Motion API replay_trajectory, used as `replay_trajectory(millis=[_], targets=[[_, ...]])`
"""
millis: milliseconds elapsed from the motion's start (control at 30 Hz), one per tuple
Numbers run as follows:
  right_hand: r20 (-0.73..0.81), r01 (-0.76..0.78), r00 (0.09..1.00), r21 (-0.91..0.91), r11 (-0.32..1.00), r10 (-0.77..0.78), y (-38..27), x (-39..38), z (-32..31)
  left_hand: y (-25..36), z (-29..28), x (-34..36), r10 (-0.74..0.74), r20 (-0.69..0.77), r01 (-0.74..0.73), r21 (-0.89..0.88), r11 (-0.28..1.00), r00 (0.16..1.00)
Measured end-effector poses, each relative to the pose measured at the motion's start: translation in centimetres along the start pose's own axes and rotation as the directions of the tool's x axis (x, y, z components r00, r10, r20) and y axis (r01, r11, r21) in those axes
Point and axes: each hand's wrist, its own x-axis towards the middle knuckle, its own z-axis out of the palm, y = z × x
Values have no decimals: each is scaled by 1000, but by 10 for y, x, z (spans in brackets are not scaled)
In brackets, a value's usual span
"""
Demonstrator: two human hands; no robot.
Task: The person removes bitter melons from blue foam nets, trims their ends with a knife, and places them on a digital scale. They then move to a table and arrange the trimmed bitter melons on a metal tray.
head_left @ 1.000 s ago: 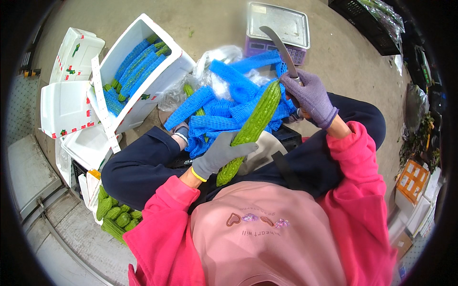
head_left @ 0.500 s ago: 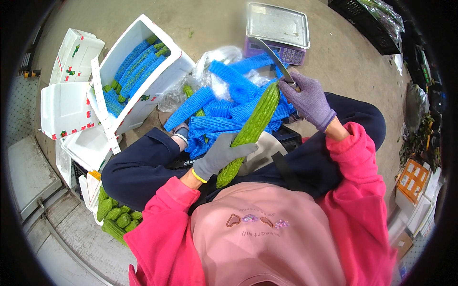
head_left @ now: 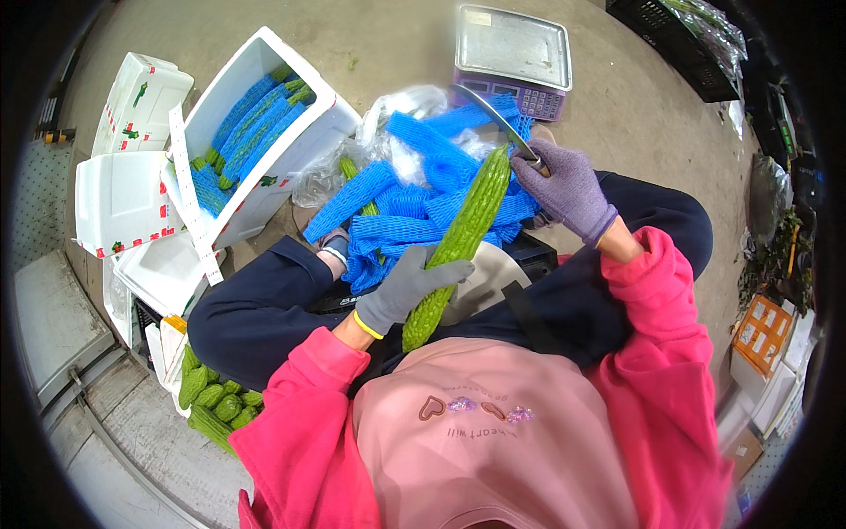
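Observation:
My left hand (head_left: 410,286), in a grey glove, is closed around the lower part of a long, bumpy green bitter melon (head_left: 458,242), held slanting up and to the right above my lap. My right hand (head_left: 564,189), in a purple glove, grips a knife (head_left: 498,116) with a curved steel blade, just beside the melon's upper tip; whether the blade touches it I cannot tell. Below and behind both hands lies a loose heap of blue foam mesh sleeves (head_left: 401,229) with clear plastic bags (head_left: 414,103) and another melon (head_left: 348,167) partly showing.
A white foam box (head_left: 278,50) of sleeved melons stands left, beside other white boxes (head_left: 132,97). Bare melons (head_left: 220,397) are piled at lower left. A purple scale (head_left: 511,48) is beyond the heap. A black crate (head_left: 670,44) is at upper right, an orange board (head_left: 762,331) at right.
The knife has swung left and lower, to a flatter slant beside the melon's tip. My right hand has lowered slightly, and the melon's top has shifted a little to the left.

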Motion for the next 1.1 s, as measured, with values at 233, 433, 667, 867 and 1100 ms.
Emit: replay_trajectory(millis=[233, 433, 667, 867, 1100], targets=[[3, 5, 1000, 5, 1000, -5, -2, -1, 0, -1, -1, 0, -16, 6, 17, -23, 1000, 1000], [7, -5, 1000, -1, 1000, 5, -3, -2, 0, -2, 0, 0, -16, 3, 16, -35, 999, 1000], [27, -7, 1000, -3, 1000, 7, -4, -2, -1, -3, -1, 0, -14, 5, 14, -31, 999, 1000], [13, 4, 1000, -3, 1000, -4, -3, -2, 0, -5, -2, 1, -58, -3, 58, -39, 998, 998], [18, 4, 1000, -11, 1000, -4, -1, -2, 1, -6, -2, 1, -19, 12, 20, -61, 998, 1000]])
